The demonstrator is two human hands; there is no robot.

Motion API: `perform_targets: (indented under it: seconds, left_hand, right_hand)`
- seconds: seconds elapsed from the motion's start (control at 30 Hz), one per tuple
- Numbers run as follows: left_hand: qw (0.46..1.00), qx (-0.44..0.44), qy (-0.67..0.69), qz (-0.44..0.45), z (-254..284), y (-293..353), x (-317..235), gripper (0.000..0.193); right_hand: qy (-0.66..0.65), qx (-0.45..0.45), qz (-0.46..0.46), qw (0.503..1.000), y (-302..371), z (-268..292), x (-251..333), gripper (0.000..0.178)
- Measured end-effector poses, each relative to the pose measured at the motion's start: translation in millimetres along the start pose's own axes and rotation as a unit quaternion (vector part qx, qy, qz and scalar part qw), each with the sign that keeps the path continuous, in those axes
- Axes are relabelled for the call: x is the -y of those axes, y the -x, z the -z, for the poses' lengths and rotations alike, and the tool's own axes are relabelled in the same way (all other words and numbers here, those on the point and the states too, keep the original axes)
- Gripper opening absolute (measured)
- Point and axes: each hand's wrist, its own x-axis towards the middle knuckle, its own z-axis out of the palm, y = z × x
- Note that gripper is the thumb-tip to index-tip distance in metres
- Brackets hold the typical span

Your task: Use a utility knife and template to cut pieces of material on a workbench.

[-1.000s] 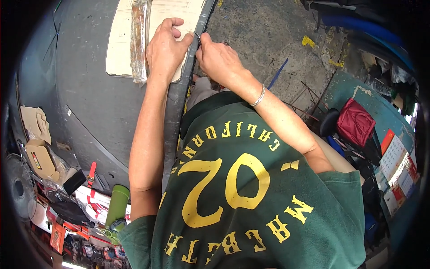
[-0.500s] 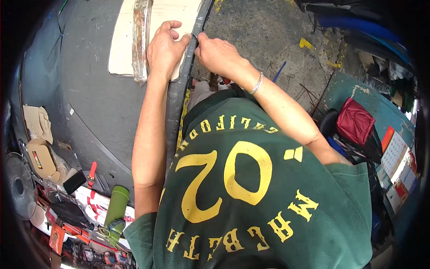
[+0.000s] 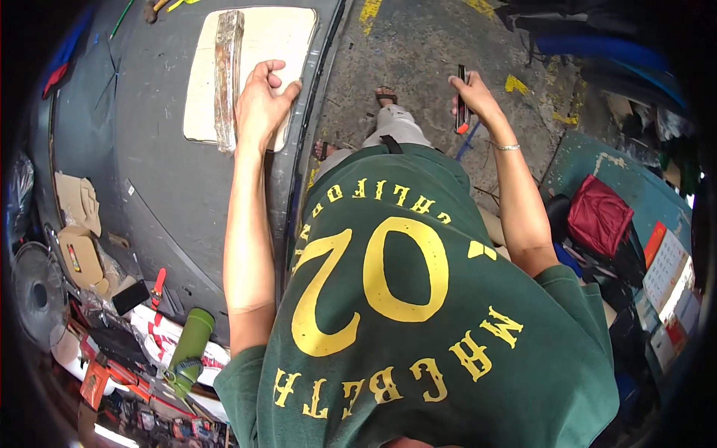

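My right hand (image 3: 478, 97) is closed around a box cutter (image 3: 462, 118) with a dark slim body and a red-orange end, held out over the floor. On the table, a pale sheet (image 3: 282, 33) with rounded corners lies near the edge. A long bar wrapped in clear tape (image 3: 227, 82) lies lengthwise on that sheet. My left hand (image 3: 261, 104) is over the sheet just right of the bar, thumb held away from loosely bent fingers, nothing seen in it. Whether its palm presses on the sheet is hidden.
The dark table (image 3: 172, 172) ends along my left side. A green cylinder (image 3: 193, 340), a phone (image 3: 130, 297), cardboard (image 3: 78, 257) and a fan (image 3: 39, 293) crowd the lower left. To the right, a maroon bag (image 3: 600, 216) sits on a teal surface (image 3: 590, 160).
My right hand has moved away from the table edge, out to the right, and the box cutter now shows in it. My left hand stays over the sheet, slightly lower in view.
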Motion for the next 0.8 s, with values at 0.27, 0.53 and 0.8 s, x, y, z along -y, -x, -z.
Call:
perform_targets:
  seconds: [0.27, 0.53, 0.8]
  left_hand:
    - [0.977, -0.134, -0.161, -0.044, -9, 33, -16, 0.037]
    - [0.983, -0.169, -0.062, 0.048, -1, 43, -15, 0.028]
    - [0.985, -0.136, -0.096, 0.045, 2, 51, -21, 0.038]
  right_hand:
    - [0.121, 0.138, 0.015, 0.983, -82, 28, -80, 0.043]
    - [0.243, 0.208, 0.053, 0.946, -145, 100, -119, 0.05]
    - [0.284, 0.221, 0.097, 0.928, -178, 109, -107, 0.049]
